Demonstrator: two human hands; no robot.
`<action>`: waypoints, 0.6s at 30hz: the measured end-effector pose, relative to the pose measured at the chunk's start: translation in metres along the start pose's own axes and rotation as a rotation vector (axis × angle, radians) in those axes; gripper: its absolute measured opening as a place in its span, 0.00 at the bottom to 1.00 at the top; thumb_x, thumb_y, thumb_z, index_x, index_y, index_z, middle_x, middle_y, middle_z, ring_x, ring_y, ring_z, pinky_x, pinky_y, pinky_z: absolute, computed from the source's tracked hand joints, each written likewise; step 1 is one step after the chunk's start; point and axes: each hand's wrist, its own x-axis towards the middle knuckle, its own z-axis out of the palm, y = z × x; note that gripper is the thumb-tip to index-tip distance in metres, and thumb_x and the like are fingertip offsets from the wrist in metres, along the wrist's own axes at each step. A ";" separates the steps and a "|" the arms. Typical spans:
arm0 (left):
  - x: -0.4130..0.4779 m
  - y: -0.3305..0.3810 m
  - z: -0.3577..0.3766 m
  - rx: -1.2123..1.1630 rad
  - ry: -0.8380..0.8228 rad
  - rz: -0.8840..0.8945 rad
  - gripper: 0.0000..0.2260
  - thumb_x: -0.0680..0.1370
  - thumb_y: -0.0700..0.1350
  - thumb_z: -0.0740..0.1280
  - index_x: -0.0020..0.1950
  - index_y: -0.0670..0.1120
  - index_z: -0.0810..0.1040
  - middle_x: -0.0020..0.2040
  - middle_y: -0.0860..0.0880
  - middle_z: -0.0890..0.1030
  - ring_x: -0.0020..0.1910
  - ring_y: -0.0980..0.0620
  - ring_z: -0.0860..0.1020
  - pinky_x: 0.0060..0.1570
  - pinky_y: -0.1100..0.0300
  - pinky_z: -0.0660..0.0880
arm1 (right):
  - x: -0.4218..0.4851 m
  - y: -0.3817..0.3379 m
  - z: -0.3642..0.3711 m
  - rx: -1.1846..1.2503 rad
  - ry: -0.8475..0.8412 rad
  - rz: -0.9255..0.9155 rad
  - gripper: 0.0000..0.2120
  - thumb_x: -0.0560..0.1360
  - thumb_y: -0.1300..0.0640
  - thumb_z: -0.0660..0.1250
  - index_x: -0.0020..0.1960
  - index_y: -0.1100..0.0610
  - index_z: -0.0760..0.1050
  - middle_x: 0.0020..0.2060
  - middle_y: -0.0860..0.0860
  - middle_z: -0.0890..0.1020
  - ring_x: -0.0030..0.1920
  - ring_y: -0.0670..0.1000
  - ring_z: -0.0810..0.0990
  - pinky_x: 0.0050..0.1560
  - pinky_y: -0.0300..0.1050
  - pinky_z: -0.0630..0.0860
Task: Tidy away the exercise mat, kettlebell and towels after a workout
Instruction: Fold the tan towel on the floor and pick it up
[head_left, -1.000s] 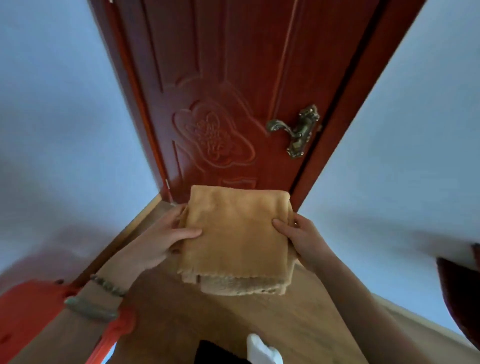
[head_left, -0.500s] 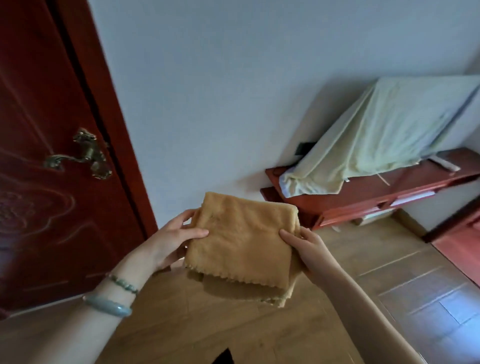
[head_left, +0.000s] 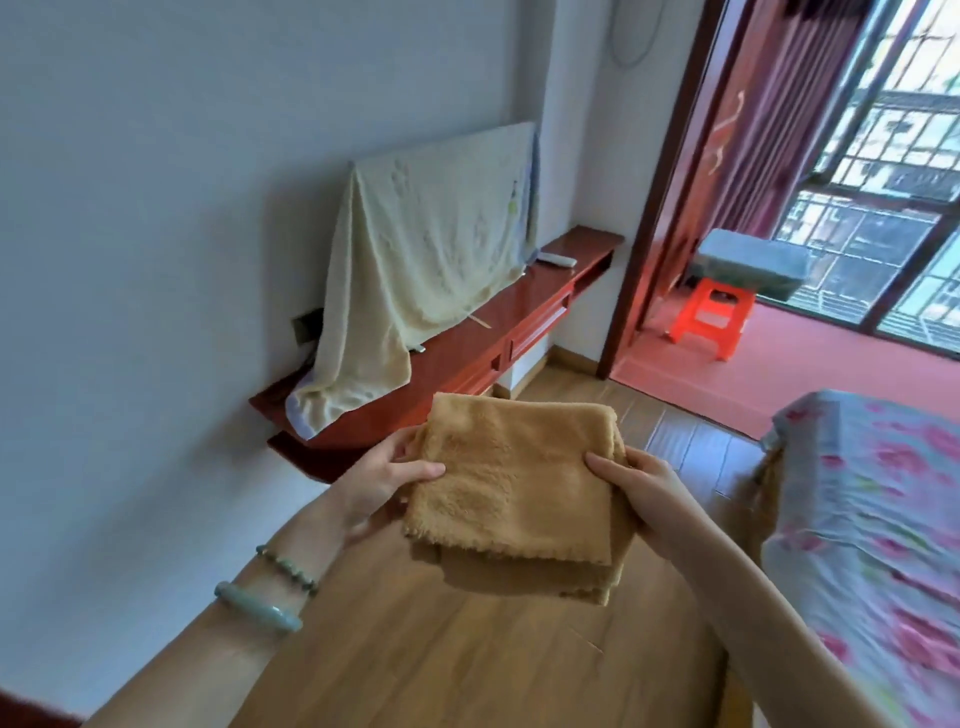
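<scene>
Folded towel is gripped at its sides by left hand and right hand. Step judged: carrying to storage. A resting place is needed next.

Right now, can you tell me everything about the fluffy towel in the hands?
The towel is tan and fluffy, like soft fleece, with a wavy edge. It is folded into a roughly square stack, lower layers peeking out at the near edge. It is held nearly flat above the wooden floor. The left hand holds its left side, the right hand its right side, thumbs on top.
</scene>
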 end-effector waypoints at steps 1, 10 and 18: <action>0.014 0.003 0.012 0.017 -0.032 -0.006 0.16 0.75 0.34 0.66 0.60 0.49 0.73 0.51 0.45 0.80 0.43 0.52 0.83 0.39 0.61 0.80 | 0.003 -0.001 -0.014 0.016 0.035 0.003 0.05 0.73 0.58 0.70 0.49 0.56 0.78 0.45 0.54 0.83 0.47 0.53 0.82 0.48 0.47 0.79; 0.155 0.022 0.096 0.033 -0.339 -0.119 0.25 0.71 0.36 0.71 0.67 0.46 0.70 0.60 0.43 0.79 0.58 0.41 0.78 0.58 0.45 0.75 | 0.047 -0.006 -0.110 0.103 0.315 -0.010 0.09 0.73 0.58 0.69 0.51 0.60 0.79 0.44 0.56 0.84 0.44 0.54 0.83 0.44 0.45 0.80; 0.299 0.061 0.149 0.044 -0.488 -0.146 0.17 0.75 0.34 0.67 0.61 0.46 0.72 0.57 0.43 0.79 0.47 0.47 0.81 0.41 0.55 0.80 | 0.146 -0.034 -0.157 0.192 0.484 -0.018 0.08 0.73 0.60 0.69 0.51 0.62 0.79 0.43 0.57 0.83 0.44 0.56 0.81 0.52 0.53 0.76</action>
